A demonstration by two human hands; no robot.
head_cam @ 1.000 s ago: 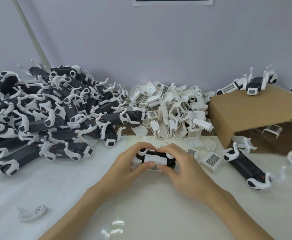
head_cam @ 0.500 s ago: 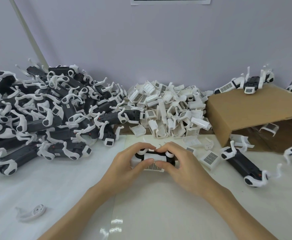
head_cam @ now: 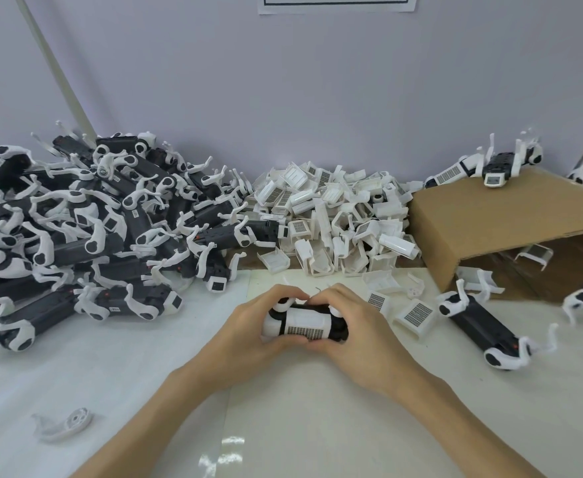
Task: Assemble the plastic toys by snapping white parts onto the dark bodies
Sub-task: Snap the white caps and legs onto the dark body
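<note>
Loose bit: a small white piece (head_cam: 64, 422) lies alone on the white table (head_cam: 317, 426), nearer than the toy and well off to its left
Left hand (head_cam: 245, 329): its fingers curl over the top of the toy and its thumb pushes on the near side
Right hand (head_cam: 359, 326): it does the same from the other end, fingers curled over, thumb tucked under near the left thumb
Toy (head_cam: 305, 324): a dark body with a white cover that has a little grid on it, held in both hands, just above the table in the middle
Step now: I think the white cover is being pushed onto the dark body
How to do it well: line up the edges first, squeeze evenly with both thumbs, and check that no side sticks up
Right of the toy: some loose white covers (head_cam: 417, 313), then another dark toy (head_cam: 483, 331) lying flat
Box (head_cam: 490, 229): a brown box lies on its side, right of the toy and further back; inside I see a white cover or two, the rest is too dark to tell; a toy (head_cam: 497, 167) sits on top
Behind the toy: a heap of white covers (head_cam: 334, 215) by the wall
Left of the toy: a big pile of dark toys (head_cam: 86, 219) with white legs
</note>
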